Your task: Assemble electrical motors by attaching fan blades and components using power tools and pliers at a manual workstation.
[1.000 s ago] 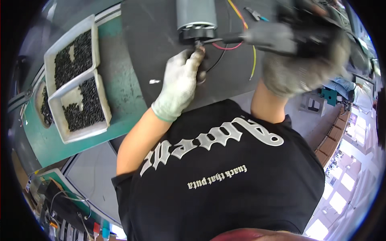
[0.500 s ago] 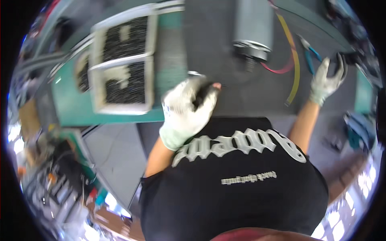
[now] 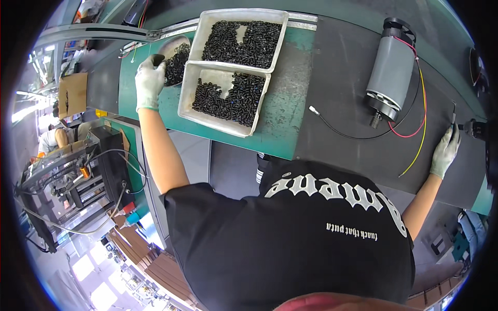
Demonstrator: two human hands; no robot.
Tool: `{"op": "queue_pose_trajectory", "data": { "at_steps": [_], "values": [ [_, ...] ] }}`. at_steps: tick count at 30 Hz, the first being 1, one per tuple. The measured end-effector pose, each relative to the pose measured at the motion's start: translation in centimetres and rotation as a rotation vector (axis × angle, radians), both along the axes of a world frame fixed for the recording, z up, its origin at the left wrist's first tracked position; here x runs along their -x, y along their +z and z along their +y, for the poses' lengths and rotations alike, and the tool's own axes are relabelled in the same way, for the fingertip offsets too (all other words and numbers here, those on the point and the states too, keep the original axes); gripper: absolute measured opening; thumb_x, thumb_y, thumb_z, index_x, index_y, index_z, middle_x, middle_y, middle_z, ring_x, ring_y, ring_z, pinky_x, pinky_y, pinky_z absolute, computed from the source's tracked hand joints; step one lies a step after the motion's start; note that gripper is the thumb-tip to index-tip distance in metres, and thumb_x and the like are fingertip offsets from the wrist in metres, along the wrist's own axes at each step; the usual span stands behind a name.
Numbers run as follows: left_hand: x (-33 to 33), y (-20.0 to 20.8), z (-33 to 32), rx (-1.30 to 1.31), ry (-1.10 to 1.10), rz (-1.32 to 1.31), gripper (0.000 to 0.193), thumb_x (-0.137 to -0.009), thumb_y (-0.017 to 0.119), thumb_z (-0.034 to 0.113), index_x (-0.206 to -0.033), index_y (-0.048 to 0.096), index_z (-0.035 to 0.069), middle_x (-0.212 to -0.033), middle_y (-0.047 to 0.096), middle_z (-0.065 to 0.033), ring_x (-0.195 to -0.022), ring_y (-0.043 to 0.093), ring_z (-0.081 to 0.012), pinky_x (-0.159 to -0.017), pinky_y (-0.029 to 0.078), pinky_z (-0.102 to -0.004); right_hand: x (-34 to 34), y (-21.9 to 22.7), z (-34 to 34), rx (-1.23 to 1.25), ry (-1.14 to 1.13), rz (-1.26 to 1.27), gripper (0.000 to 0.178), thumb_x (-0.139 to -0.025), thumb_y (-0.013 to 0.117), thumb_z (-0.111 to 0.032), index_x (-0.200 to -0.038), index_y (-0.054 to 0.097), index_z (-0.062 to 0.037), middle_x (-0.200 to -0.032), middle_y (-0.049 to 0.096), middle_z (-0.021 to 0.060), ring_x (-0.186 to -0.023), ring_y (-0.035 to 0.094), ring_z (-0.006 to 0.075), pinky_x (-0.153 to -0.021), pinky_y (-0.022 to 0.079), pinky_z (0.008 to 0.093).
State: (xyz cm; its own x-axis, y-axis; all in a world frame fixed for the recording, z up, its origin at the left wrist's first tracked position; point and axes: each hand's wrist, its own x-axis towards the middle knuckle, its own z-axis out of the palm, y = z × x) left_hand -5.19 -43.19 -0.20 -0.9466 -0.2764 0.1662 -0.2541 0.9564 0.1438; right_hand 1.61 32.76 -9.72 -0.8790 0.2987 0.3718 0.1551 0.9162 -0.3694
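My left hand [image 3: 149,85], in a white glove with dark fingertips, is at the left rim of a round metal dish [image 3: 179,41] of thin black rings. Its fingers are curled together; whatever they pinch is too small to make out. At the far right, my gloved right hand [image 3: 445,150] is closed around the lower end of a slim hand tool [image 3: 454,111] with a thin metal tip, its handle mostly hidden by the fingers. Left of that hand lies a grey cylindrical motor [image 3: 389,72] with a threaded shaft and red, yellow and black wires.
Two pale trays [image 3: 182,106] hold many small black parts, right of the dish. A black cable end with a white connector [image 3: 314,110] lies on the dark mat [image 3: 337,67]. A black fixture [image 3: 473,129] stands beside my right hand. A metal frame bar [image 3: 93,33] crosses the far left.
My left hand has moved from the bench middle out left to the ring dish. My right hand has closed on a tool; the blue-handled pliers no longer show their handles. The view has turned left.
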Motion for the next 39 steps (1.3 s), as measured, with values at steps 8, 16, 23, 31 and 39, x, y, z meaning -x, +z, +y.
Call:
{"op": "queue_pose_trajectory", "data": {
  "at_steps": [8, 16, 23, 31, 39],
  "values": [
    [2.2, -3.2, -0.7, -0.102, 0.01, -0.029, 0.022, -0.083, 0.07, 0.019, -0.097, 0.071, 0.002, -0.093, 0.071, -0.0195, -0.091, 0.068, -0.0343, -0.082, 0.051, -0.0406, -0.3, 0.4, -0.5, 0.07, -0.063, -0.014, 0.048, -0.102, 0.046, -0.036, -0.133, 0.053, 0.0006, -0.129, 0.056, 0.02, -0.119, 0.054, 0.0329, -0.101, 0.041, 0.0388],
    [1.3, -2.1, -1.6, -0.07, -0.019, 0.113, 0.013, -0.086, 0.067, 0.016, -0.091, 0.069, 0.004, -0.085, 0.07, -0.0164, -0.079, 0.067, -0.0308, -0.074, 0.05, -0.0378, -0.2, 0.2, -0.6, 0.092, -0.089, 0.042, 0.047, -0.102, 0.047, -0.035, -0.131, 0.053, 0.0022, -0.126, 0.058, 0.0191, -0.117, 0.055, 0.0305, -0.101, 0.041, 0.0374],
    [0.4, 0.0, 0.7, -0.039, -0.025, 0.058, 0.014, -0.088, 0.061, 0.012, -0.097, 0.068, 0.003, -0.089, 0.069, -0.0187, -0.084, 0.066, -0.0343, -0.078, 0.05, -0.04, -0.2, 0.7, -1.7, 0.103, -0.085, 0.026, 0.047, -0.101, 0.049, -0.037, -0.13, 0.055, 0.0005, -0.125, 0.059, 0.0174, -0.116, 0.056, 0.0294, -0.1, 0.041, 0.036],
    [-0.6, 0.8, 1.7, 0.15, -0.112, 0.031, 0.016, -0.087, 0.062, 0.011, -0.1, 0.071, 0.004, -0.096, 0.07, -0.0164, -0.088, 0.067, -0.0335, -0.081, 0.05, -0.0399, -0.1, 1.1, -2.0, 0.13, -0.068, 0.026, 0.046, -0.101, 0.049, -0.036, -0.13, 0.056, -0.0006, -0.126, 0.06, 0.0171, -0.118, 0.055, 0.0285, -0.102, 0.04, 0.0358],
    [-4.4, 4.0, 13.0, -0.658, -0.057, 0.305, 0.017, -0.091, 0.061, 0.008, -0.105, 0.063, -0.001, -0.086, 0.062, -0.0044, -0.071, 0.052, -0.0091, -0.066, 0.045, -0.0226, -3.1, 2.5, -5.3, 0.979, -0.151, 0.22, 0.036, -0.098, 0.06, -0.026, -0.125, 0.058, -0.0016, -0.109, 0.064, 0.0047, -0.089, 0.061, 0.0106, -0.078, 0.048, 0.0237]
  ]
}}
